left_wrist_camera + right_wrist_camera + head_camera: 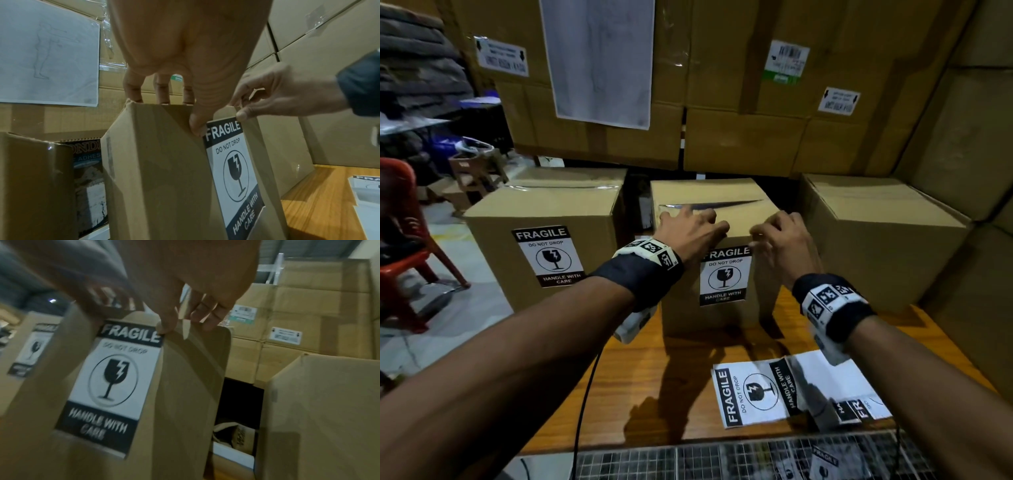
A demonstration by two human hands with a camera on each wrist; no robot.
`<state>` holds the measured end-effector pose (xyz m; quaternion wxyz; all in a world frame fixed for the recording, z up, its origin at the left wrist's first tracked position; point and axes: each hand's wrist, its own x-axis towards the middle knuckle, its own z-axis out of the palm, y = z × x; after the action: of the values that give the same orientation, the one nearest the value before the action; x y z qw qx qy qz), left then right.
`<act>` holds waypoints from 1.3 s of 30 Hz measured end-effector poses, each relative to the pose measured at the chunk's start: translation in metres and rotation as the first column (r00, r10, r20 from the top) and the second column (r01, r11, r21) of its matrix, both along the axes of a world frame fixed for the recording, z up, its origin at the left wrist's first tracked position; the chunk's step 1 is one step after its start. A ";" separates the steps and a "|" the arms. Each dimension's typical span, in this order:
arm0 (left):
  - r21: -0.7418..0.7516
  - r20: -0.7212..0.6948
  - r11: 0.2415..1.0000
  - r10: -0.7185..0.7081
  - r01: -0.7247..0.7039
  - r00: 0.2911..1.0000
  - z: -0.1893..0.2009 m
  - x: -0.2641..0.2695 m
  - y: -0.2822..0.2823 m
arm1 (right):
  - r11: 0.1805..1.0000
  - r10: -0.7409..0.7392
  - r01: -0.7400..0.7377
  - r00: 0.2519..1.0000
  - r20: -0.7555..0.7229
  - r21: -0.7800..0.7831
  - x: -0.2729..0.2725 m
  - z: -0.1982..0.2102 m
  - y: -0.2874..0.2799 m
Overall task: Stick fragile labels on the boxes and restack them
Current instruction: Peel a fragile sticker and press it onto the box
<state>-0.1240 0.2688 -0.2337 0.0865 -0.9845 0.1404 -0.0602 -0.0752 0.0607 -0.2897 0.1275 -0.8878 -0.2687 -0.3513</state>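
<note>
A small cardboard box point(709, 195) point(156, 162) point(185, 402) stands upright on the wooden table point(640, 377). A black and white fragile label point(724, 277) point(234, 170) point(111, 382) lies on its front face. My left hand point(688, 229) point(185, 40) straddles the box's top front edge, fingers on the lid, thumb point(197, 126) pressing the label's top left corner. My right hand point(782, 240) point(277, 97) point(174, 280) holds the same edge, its thumb on the label's top right corner and curled fingers over the lid.
A labelled box point(544, 212) stands left of the middle one and an unlabelled box point(876, 233) to the right. Loose fragile labels point(753, 392) lie on the table near me. Tall stacked cartons point(756, 102) wall off the back and right. A red chair point(400, 240) stands at the left.
</note>
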 end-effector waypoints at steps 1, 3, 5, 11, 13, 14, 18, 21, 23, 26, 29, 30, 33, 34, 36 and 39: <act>0.002 -0.001 1.000 -0.001 0.001 1.000 0.000 0.001 0.001 | 1.000 0.012 -0.012 1.000 -0.013 -0.012 0.001 0.001 -0.001; 0.003 0.001 1.000 -0.001 0.001 1.000 0.000 0.003 0.002 | 0.999 0.033 -0.034 0.999 -0.033 -0.040 0.004 0.004 -0.002; -0.006 0.002 1.000 0.002 -0.002 1.000 0.000 0.003 0.002 | 0.998 0.033 -0.035 0.999 -0.041 -0.050 0.006 0.007 -0.004; -0.069 0.018 0.997 0.025 -0.024 1.000 0.000 -0.006 0.005 | 0.998 -0.051 0.056 0.993 -0.110 0.039 -0.002 0.008 -0.014; -0.129 0.081 0.988 0.094 -0.084 0.992 -0.008 -0.014 0.013 | 0.997 -0.076 0.077 0.960 -0.269 -0.008 -0.003 0.010 -0.018; -0.193 0.106 0.973 0.149 -0.126 0.983 -0.014 -0.020 0.018 | 0.997 -0.078 0.067 0.933 -0.351 -0.044 -0.002 0.011 -0.020; -0.435 0.096 0.873 0.288 -0.220 0.953 -0.043 -0.032 0.033 | 0.996 -0.065 0.029 0.878 -0.474 -0.082 0.003 0.007 -0.017; -0.552 0.096 0.810 0.300 -0.200 0.949 -0.048 -0.031 0.030 | 0.998 -0.057 0.065 0.910 -0.410 0.006 0.006 0.001 -0.015; -0.578 0.119 0.797 0.297 -0.177 0.947 -0.050 -0.030 0.024 | 0.994 -0.028 0.065 0.925 -0.379 0.083 0.006 -0.002 -0.016; -0.594 0.156 0.789 0.304 -0.157 0.940 -0.053 -0.033 0.019 | 0.987 0.021 0.032 0.945 -0.326 0.156 0.003 -0.005 -0.021; -0.586 0.217 0.802 0.295 -0.118 0.930 -0.046 -0.043 0.015 | 0.979 0.089 -0.042 0.969 -0.231 0.201 -0.006 0.000 -0.029; -0.578 0.246 0.810 0.284 -0.094 0.927 -0.039 -0.047 0.013 | 0.976 0.098 -0.057 0.976 -0.192 0.209 -0.010 0.006 -0.033; -0.556 0.341 0.831 0.253 -0.022 0.905 -0.006 -0.059 0.012 | 0.971 0.118 -0.099 0.990 -0.073 0.217 -0.024 0.038 -0.042; -0.545 0.374 0.838 0.245 -0.002 0.894 0.008 -0.063 0.013 | 0.970 0.124 -0.113 0.992 -0.038 0.215 -0.028 0.053 -0.045; -0.530 0.422 0.847 0.233 0.031 0.876 0.038 -0.072 0.017 | 0.969 0.139 -0.140 0.990 0.020 0.201 -0.036 0.084 -0.047; -0.517 0.492 0.853 0.222 0.077 0.842 0.086 -0.089 0.026 | 0.964 0.164 -0.181 0.982 0.097 0.194 -0.048 0.130 -0.042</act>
<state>-0.2127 0.2946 -0.1478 -0.1433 -0.9191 0.0506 -0.3636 -0.1229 0.0188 -0.1600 0.2363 -0.8285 -0.3129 -0.3997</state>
